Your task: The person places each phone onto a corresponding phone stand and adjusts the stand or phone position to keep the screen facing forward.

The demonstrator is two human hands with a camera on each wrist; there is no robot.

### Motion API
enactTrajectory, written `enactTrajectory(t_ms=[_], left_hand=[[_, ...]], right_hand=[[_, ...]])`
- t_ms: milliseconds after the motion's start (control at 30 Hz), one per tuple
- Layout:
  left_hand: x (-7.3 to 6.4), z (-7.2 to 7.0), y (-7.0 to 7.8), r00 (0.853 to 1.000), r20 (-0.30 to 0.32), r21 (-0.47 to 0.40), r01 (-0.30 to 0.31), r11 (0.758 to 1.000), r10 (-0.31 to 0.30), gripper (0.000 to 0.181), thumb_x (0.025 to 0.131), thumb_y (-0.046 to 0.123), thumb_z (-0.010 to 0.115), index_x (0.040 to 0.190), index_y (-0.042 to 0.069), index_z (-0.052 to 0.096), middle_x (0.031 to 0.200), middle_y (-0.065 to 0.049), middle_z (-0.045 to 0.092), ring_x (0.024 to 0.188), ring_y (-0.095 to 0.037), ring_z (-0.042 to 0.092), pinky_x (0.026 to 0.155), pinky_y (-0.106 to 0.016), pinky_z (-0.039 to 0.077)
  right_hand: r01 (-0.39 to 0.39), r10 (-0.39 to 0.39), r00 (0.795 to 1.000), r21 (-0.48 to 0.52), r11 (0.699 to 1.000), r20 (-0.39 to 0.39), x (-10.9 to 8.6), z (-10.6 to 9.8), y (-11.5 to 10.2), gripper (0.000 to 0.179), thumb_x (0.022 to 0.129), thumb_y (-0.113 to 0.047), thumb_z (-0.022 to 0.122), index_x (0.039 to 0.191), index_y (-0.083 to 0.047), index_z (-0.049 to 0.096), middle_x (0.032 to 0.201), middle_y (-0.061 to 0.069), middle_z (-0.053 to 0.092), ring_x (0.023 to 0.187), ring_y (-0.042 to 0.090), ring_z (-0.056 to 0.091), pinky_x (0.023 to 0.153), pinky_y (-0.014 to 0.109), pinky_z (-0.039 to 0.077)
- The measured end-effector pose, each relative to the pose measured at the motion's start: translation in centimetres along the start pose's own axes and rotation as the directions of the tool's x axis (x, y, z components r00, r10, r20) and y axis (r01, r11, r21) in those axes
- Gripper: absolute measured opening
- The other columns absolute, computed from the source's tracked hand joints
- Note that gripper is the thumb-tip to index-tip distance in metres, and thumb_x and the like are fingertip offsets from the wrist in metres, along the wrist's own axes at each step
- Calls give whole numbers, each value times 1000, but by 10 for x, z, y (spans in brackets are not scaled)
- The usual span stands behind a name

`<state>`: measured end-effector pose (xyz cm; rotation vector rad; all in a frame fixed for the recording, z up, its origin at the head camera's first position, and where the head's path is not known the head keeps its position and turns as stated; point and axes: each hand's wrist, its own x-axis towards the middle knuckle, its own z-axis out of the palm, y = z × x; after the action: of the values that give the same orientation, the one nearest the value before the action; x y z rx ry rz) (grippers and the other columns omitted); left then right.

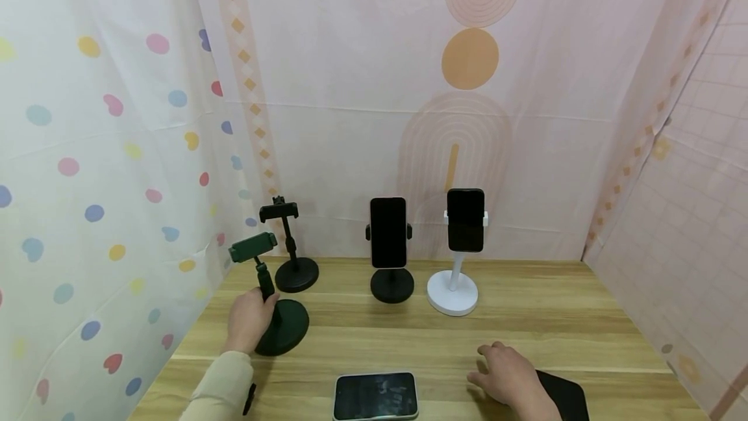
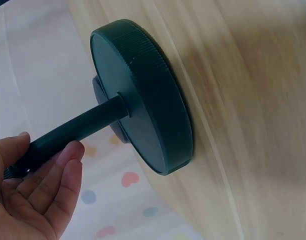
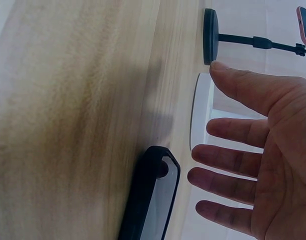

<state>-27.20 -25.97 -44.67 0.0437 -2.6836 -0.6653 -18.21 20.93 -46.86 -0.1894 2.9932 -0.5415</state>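
Note:
My left hand (image 1: 250, 321) grips the pole of a dark green phone stand (image 1: 283, 328), thumb on one side and fingers on the other. The stand leans to the left with its clamp holding no phone; I cannot tell whether its round base (image 2: 143, 100) fully touches the table. On the right, my right hand (image 1: 507, 372) hovers with fingers spread and nothing in them. Beside and partly under it lies a black phone (image 1: 565, 396), also seen in the right wrist view as a dark-edged phone (image 3: 148, 200). Another phone (image 1: 376, 396) lies face up between the hands.
Behind the green stand is a black phone stand (image 1: 297, 274) with its clamp bare. Farther right, a second black stand (image 1: 392, 286) and a white stand (image 1: 452, 293) each hold an upright phone. Patterned curtains (image 1: 350, 148) hang at the back and sides of the wooden table (image 1: 543, 317).

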Motion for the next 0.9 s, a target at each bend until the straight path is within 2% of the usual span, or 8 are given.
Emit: enactTrajectory(t_ms=[200, 400, 533, 667, 900], left_hand=[[-3, 4, 14, 1000, 26, -18, -14, 1000, 15, 36, 98, 21, 63, 72, -3, 54, 62, -13, 56, 54, -26, 53, 49, -41, 41], [-5, 13, 30, 997, -1, -15, -76, 997, 76, 34, 96, 20, 66, 75, -6, 58, 65, -18, 60, 57, -29, 59, 52, -44, 45], [-6, 19, 45, 995, -12, -24, -102, 994, 102, 30, 95, 20, 68, 77, -3, 60, 65, -15, 60, 60, -29, 60, 54, -45, 46], [-9, 26, 60, 992, -8, -58, -128, 990, 127, 27, 94, 19, 70, 77, 0, 59, 64, -10, 58, 58, -24, 57, 52, -41, 44], [-15, 35, 82, 986, 12, -130, -166, 978, 169, 20, 94, 17, 70, 87, -1, 64, 74, -11, 66, 62, -22, 62, 56, -41, 49]], right_hand=[[1, -1, 1000, -5, 1000, -3, -1, 0, -1, 52, 81, -37, 81, 115, 1, 68, 105, 16, 65, 95, 33, 64, 83, 52, 51], [-2, 2, 1000, 4, 1000, -3, -2, 0, -2, 52, 81, -36, 81, 115, 1, 68, 105, 15, 65, 95, 32, 64, 82, 52, 52], [-4, 4, 1000, 6, 1000, -6, -2, 0, -2, 52, 81, -37, 81, 115, 0, 68, 104, 14, 65, 94, 31, 64, 82, 52, 52], [-3, 3, 1000, 7, 1000, -8, -2, 1, -2, 52, 81, -37, 81, 115, 0, 68, 105, 15, 65, 94, 32, 64, 82, 52, 52], [3, -3, 1000, 13, 1000, -2, -3, 1, -1, 52, 82, -37, 80, 115, 1, 68, 109, 17, 66, 97, 35, 64, 84, 54, 51]])
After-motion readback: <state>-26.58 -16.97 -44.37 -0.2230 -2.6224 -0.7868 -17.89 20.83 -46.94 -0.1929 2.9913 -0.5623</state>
